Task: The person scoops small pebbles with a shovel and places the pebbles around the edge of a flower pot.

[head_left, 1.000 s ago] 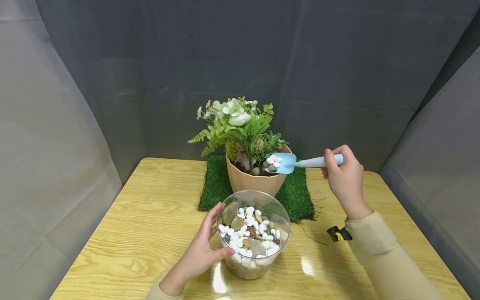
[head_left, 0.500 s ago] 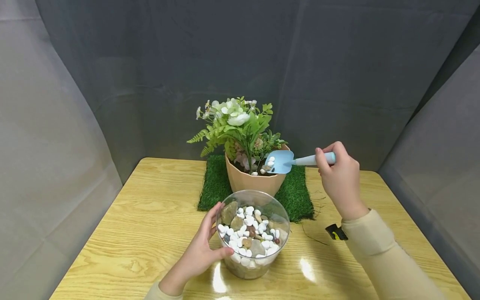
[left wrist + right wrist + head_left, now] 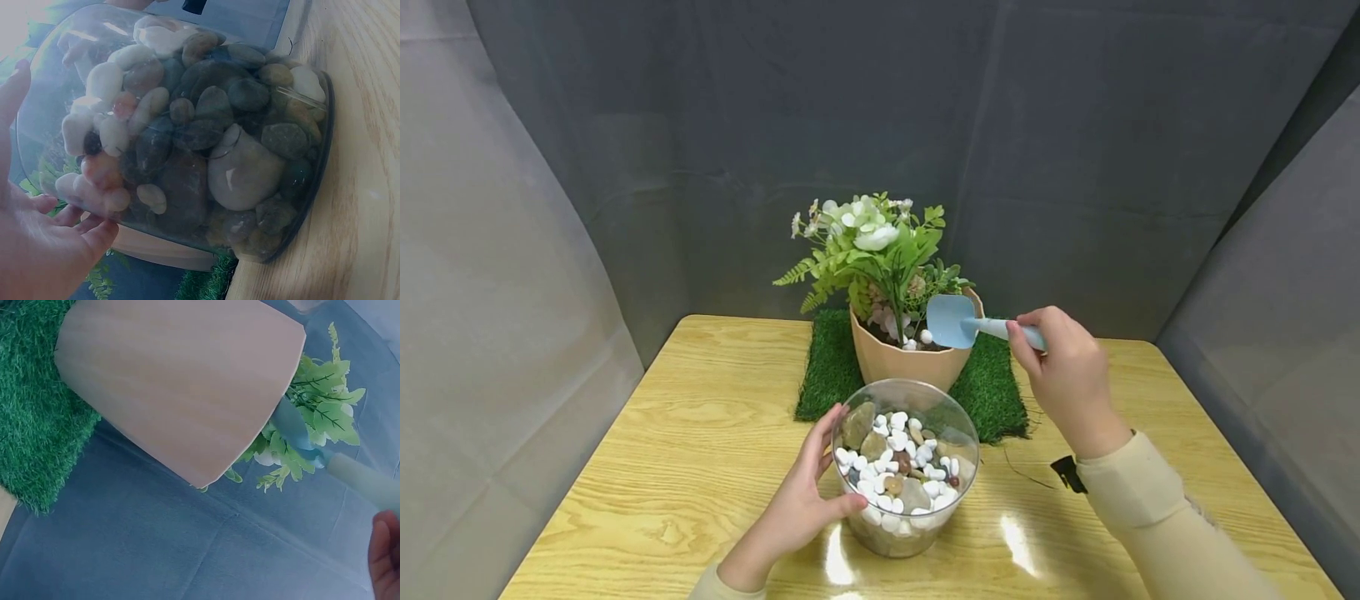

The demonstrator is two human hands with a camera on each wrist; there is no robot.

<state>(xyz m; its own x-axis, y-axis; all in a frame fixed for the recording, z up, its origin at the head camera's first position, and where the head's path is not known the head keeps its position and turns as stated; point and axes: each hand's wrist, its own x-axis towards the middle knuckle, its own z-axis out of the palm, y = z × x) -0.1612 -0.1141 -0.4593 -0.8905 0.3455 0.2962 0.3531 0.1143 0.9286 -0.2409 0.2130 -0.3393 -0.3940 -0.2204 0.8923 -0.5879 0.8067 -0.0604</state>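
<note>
My right hand [image 3: 1067,379] grips the handle of a pale blue trowel [image 3: 951,321]. The trowel's blade is tipped over the right side of a peach flowerpot [image 3: 906,364], with no stones visible on it. White pebbles [image 3: 927,337] lie in the pot just left of the blade. In the pot stand white flowers and green leaves [image 3: 880,242]. Nearer to me, my left hand [image 3: 808,500] holds the left side of a clear round container [image 3: 895,546], thumb over its rim. White pebbles and brown and grey stones show through its wall in the left wrist view.
Under the pot lies an artificial grass mat [image 3: 827,367] on the wooden table [image 3: 700,417]. Loose dark strands stick out at the mat's right edge. Grey curtains [image 3: 1075,167] hang behind and on both sides.
The right hand has moved left and turned the trowel over. Pebbles carried on its blade have slid off into the pot. The left hand and the container have stayed in place.
</note>
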